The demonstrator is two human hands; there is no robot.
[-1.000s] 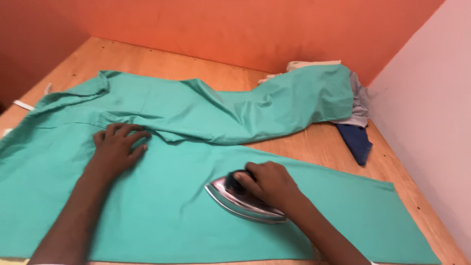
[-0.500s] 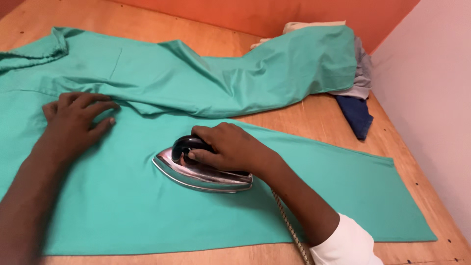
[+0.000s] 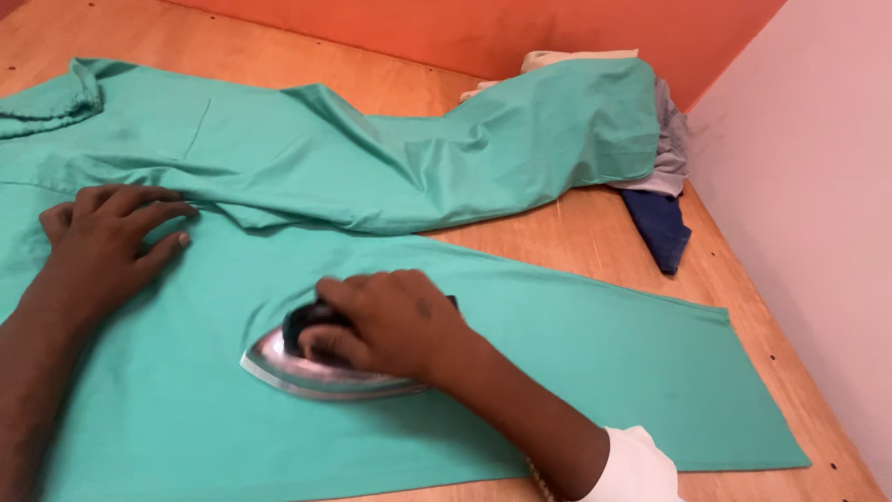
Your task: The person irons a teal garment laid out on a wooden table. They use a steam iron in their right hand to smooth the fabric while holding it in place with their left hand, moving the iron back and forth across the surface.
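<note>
One wooden surface point(image 3: 595, 232) fills the view, with an orange wall along its far edge and a pale wall along its right edge, the two meeting at the far right corner. One large green garment point(image 3: 372, 177) covers most of the surface: its upper part lies rumpled and folded toward the far edge, while one flat panel stretches along the near edge out to the right, ending in a straight hem short of the right edge. Bare wood shows in a strip between the rumpled part and the flat panel on the right side, and again along the far left corner. One small heap of other clothes point(image 3: 662, 200), cream, grey and dark blue, sits in the far right corner, partly under the green cloth. One iron point(image 3: 311, 367), silver with a dark handle, rests on the flat panel near the middle of the near edge, its tip pointing left. The right hand point(image 3: 390, 325) is clenched around the iron's handle. The left hand point(image 3: 107, 237) lies flat and released, fingers spread, pressing the cloth near the left edge, well apart from the iron.
</note>
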